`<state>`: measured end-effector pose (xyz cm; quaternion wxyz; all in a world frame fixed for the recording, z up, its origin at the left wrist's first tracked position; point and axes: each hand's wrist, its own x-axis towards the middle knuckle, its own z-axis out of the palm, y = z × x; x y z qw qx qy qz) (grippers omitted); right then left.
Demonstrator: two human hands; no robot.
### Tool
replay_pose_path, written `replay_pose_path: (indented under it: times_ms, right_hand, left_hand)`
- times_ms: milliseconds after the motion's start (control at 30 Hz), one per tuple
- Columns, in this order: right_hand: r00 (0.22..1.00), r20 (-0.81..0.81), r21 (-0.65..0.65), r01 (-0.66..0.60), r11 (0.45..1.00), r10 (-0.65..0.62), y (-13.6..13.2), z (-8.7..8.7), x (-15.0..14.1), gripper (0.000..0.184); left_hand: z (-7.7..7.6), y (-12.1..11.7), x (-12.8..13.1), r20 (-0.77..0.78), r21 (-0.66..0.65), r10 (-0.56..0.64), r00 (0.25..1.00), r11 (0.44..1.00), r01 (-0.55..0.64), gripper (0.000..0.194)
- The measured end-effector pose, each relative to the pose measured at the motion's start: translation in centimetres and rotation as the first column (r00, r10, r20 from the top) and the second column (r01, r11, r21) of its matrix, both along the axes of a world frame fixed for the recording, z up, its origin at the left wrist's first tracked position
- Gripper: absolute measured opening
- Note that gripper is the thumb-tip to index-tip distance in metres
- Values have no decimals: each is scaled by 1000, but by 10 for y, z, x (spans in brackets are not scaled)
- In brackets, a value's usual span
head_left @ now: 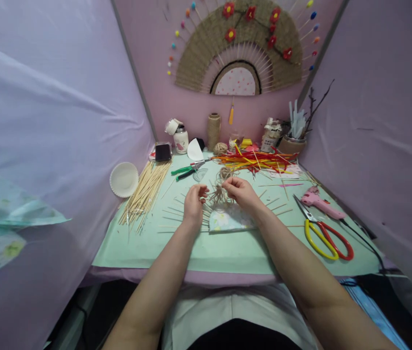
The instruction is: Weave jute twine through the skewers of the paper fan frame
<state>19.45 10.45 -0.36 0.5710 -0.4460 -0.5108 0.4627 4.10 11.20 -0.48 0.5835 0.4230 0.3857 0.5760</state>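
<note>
A loose tangle of brown twine [220, 194] hangs between my two hands, above a half-round piece covered in flowered cloth [230, 218]. Thin sticks [173, 214] fan out from that piece over the table. My right hand [240, 190] pinches the twine at the tangle's upper right. To the left of the tangle, my left hand [194, 201] is raised with its fingers loosely curled and apart, and nothing shows in it. My hands and forearms hide part of the sticks and the cloth piece.
Bamboo sticks [145, 194] and a white dish [124, 180] lie left. Green-handled pliers [187, 170], a twine spool [214, 132] and red and yellow strips [257, 159] are behind. Scissors [322, 238] and a pink glue gun [320, 201] lie right. A decorated fan [195, 63] hangs on the wall.
</note>
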Motion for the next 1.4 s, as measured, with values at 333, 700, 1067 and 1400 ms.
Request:
replay_pose_path:
  times_ms: [333, 700, 1067, 1400]
  right_hand:
    - [996, 67, 25, -56, 998, 54, -5, 5, -3, 35]
    - [990, 32, 8, -135, 991, 135, -8, 10, -3, 33]
    - [993, 113, 89, -55, 995, 45, -10, 12, -2, 26]
    - [990, 137, 177, 12, 984, -37, -6, 7, -1, 25]
  left_hand:
    - [-4, -1, 1, -257, 231, -11, 966, 970, 73, 18]
    - [8, -7, 1, 91, -35, -224, 970, 973, 228, 32]
    - [17, -7, -4, 255, -222, -282, 925, 914, 340, 35]
    - [11, -5, -7, 429, -218, -479, 766, 768, 603, 17]
